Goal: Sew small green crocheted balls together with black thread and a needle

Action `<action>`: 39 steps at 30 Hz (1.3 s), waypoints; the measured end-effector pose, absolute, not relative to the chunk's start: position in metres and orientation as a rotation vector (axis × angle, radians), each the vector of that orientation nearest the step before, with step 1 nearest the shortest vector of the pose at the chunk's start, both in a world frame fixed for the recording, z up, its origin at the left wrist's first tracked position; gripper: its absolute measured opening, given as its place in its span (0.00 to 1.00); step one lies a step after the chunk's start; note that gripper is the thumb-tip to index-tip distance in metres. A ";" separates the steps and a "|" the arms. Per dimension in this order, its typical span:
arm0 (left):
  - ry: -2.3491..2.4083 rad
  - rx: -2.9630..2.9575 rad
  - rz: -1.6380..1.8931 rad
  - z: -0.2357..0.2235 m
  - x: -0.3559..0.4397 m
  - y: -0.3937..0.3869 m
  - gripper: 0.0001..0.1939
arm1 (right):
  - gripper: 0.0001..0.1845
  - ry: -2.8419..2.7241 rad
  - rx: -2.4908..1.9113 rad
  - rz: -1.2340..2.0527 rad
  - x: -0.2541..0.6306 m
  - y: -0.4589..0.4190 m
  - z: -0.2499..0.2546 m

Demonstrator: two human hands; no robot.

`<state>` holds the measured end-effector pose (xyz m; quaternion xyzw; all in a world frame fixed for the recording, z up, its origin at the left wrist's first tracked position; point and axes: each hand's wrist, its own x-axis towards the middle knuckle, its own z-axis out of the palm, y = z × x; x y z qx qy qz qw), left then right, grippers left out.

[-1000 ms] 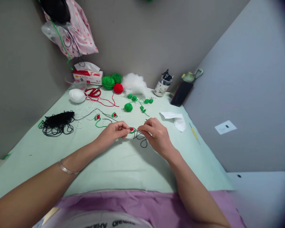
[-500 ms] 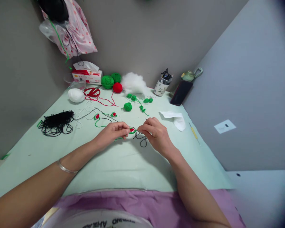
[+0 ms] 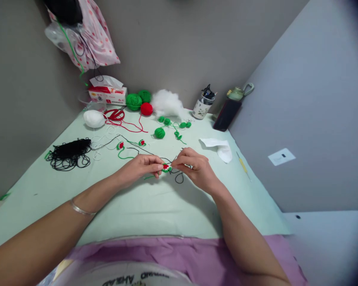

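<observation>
My left hand (image 3: 147, 165) pinches a small crocheted piece (image 3: 166, 168), red in the middle with a white band and a green edge, between thumb and fingers. At the piece's right side my right hand (image 3: 193, 167) has thumb and forefinger pressed together; what they grip is too small to make out. Black yarn (image 3: 179, 177) loops on the table under the right fingers. Two similar crocheted pieces (image 3: 120, 145) lie beyond my left hand, one trailing a green tail.
At left lies a black yarn skein (image 3: 70, 154), with a white yarn ball (image 3: 94, 118) behind. Farther back are green balls (image 3: 134, 102), a red ball (image 3: 146, 109) and white stuffing (image 3: 168, 104). A yellow-handled crochet hook (image 3: 243, 165) and a white tissue (image 3: 219, 147) lie at right.
The crocheted piece has turned so that more of its face shows, and sits slightly lower. My right fingertips have come in closer to its edge. The view has shifted slightly.
</observation>
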<state>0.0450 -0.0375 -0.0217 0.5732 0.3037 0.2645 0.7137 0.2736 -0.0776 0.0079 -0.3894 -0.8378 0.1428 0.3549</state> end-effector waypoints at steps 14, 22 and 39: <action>0.708 1.284 0.572 -0.020 0.044 -0.037 0.12 | 0.10 -2.224 -1.042 0.317 0.272 -0.081 0.010; 0.616 1.288 0.502 -0.017 0.043 -0.038 0.10 | 0.05 -2.073 -1.004 0.799 0.277 -0.076 0.012; 0.653 1.357 0.462 -0.012 0.043 -0.041 0.12 | 0.04 -2.083 -1.003 0.925 0.278 -0.075 0.015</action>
